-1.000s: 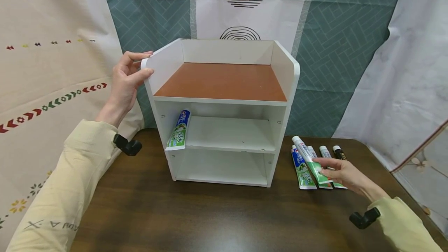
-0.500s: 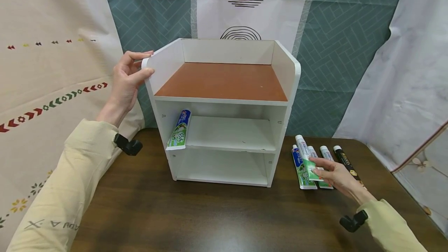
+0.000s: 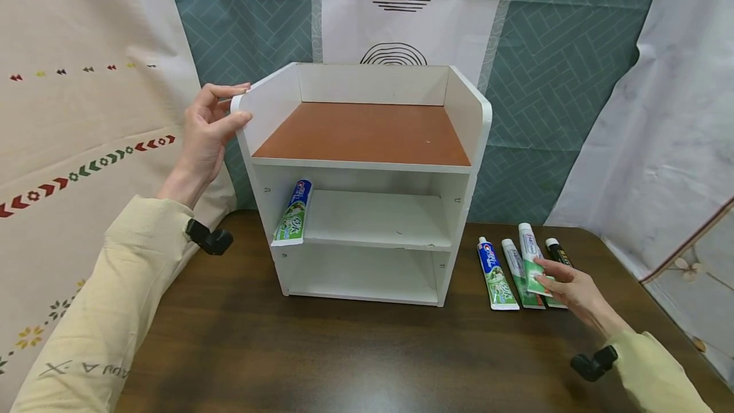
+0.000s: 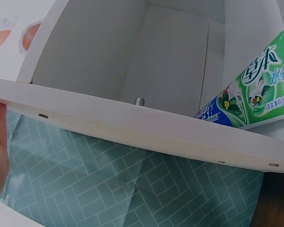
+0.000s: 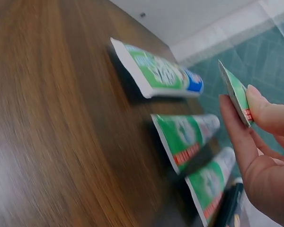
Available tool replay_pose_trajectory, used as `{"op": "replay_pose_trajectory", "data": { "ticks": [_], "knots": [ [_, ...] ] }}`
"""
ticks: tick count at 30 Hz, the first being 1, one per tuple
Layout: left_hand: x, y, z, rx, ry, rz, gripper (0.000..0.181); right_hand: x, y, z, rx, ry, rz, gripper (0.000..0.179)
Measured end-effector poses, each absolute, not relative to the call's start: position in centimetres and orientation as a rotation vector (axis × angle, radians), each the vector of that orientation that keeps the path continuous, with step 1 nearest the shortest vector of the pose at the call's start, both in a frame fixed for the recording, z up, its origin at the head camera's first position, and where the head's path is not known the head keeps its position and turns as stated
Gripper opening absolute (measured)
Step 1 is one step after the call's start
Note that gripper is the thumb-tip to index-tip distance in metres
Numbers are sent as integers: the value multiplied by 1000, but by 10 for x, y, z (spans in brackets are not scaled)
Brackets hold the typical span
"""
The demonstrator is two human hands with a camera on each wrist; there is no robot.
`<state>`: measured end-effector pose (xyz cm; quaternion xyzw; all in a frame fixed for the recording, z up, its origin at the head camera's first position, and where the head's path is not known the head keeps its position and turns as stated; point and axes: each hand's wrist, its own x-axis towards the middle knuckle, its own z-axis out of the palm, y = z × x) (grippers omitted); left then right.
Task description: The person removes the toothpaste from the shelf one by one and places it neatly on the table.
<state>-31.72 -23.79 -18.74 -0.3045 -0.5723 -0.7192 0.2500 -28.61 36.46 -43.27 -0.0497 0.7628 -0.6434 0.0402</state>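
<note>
My left hand [image 3: 205, 132] grips the upper left side panel [image 3: 269, 116] of a small white shelf unit, thumb in front and fingers along its edge. My right hand [image 3: 579, 295] pinches the lower end of a green-and-white toothpaste tube [image 3: 529, 250], held cap up over the others. In the right wrist view that tube [image 5: 237, 97] sits between thumb and fingers, above the table. Below lie a blue-and-green toothpaste tube [image 3: 497, 279], a green-and-white one [image 3: 520, 280], another like it [image 5: 213, 187], and a black tube [image 3: 558, 250], partly hidden by the hand.
A blue-and-green toothpaste tube [image 3: 294, 215] leans at the left end of the unit's middle shelf [image 3: 373, 218]. Its top is a brown board [image 3: 367, 136] with raised white sides. The unit stands on a dark wooden table [image 3: 344, 355]; cloths hang behind and beside it.
My right hand first went left, turning the held toothpaste tube more upright, then came back right with it, over the tubes nearer the black one. My left hand stayed put.
</note>
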Motion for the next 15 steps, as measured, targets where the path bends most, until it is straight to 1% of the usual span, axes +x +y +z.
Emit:
{"op": "replay_pose_trajectory", "data": {
  "ticks": [5,10,15],
  "knots": [
    [-317,-238,-188,-828,-1549,-1962,27,-284,384,-431,-161,2479,-1859,43],
    [-318,-239,-189,-830,-1539,-1971,27,-282,407,-429,-97,2648,-1713,44],
    [-319,-241,-190,-831,-1537,-1950,26,-283,429,-425,-83,2718,-1676,37]
  ]
}}
